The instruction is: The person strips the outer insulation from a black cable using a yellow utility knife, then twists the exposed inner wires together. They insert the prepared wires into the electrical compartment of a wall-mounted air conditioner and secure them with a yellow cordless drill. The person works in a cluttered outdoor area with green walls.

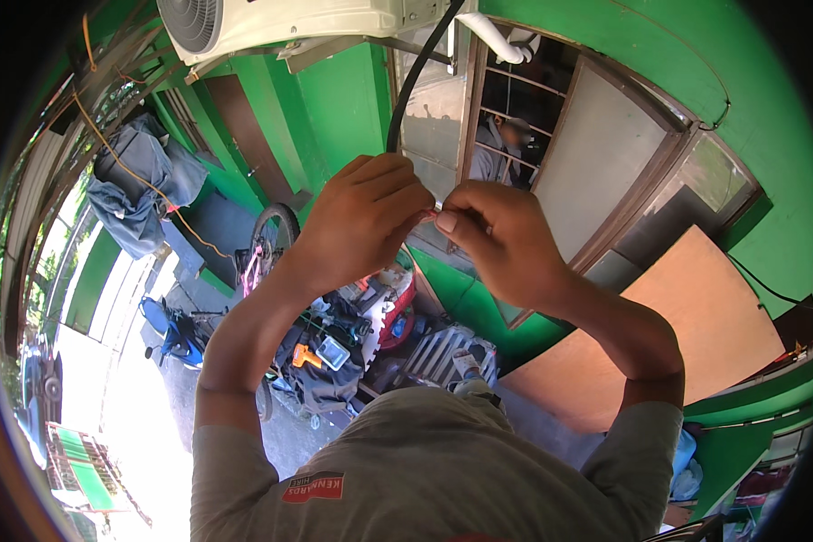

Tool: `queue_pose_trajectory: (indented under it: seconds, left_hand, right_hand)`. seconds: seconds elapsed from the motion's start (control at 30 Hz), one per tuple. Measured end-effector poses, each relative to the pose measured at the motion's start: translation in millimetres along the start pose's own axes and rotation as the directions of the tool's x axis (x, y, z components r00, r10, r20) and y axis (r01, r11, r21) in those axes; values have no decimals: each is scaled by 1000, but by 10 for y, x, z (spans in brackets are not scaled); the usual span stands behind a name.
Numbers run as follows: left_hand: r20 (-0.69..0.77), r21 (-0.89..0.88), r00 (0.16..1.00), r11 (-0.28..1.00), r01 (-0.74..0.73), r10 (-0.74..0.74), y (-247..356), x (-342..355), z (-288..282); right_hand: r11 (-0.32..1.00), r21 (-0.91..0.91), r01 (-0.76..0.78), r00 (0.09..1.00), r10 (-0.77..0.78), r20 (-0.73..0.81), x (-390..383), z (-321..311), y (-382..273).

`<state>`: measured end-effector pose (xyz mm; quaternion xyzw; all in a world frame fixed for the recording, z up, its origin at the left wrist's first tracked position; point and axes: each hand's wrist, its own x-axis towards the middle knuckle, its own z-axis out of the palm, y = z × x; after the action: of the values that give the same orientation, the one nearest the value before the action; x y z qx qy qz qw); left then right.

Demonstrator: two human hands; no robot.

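Observation:
A thick black cable (415,77) hangs down from the top of the view and runs behind my left hand (357,221), whose closed fingers grip it. Between my two hands a small reddish strand (432,215) shows, like the end of a thin wire. My right hand (506,237) pinches at its tip with thumb and forefinger, almost touching the left fingertips. Both arms are raised in front of the window. The lower part of the cable is hidden by my left hand.
An outdoor air-conditioner unit (289,23) sits on brackets above. Behind a barred window (524,117) is a person. Below stand a bicycle (275,230), a black bag with an orange tool (305,355), and a slatted grey step (447,354). A brown board (686,316) leans at right.

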<state>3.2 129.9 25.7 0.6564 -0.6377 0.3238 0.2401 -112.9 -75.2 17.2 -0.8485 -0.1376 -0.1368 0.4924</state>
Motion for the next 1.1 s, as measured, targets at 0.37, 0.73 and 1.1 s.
queue_pose_trajectory:
  seconds: [0.37, 0.73, 1.1]
  left_hand:
    - [-34, -134, 998, 990, 51, -56, -90, -22, 64]
    - [-9, -336, 984, 928, 163, -176, -68, -22, 16]
    - [22, -414, 965, 876, 247, -262, -86, -39, -46]
  right_hand:
    - [363, -832, 419, 710, -703, 51, 31, 81, 43]
    - [790, -498, 358, 737, -567, -368, -57, 330, 121]
    - [857, -369, 360, 758, -499, -419, -3, 439, 242]
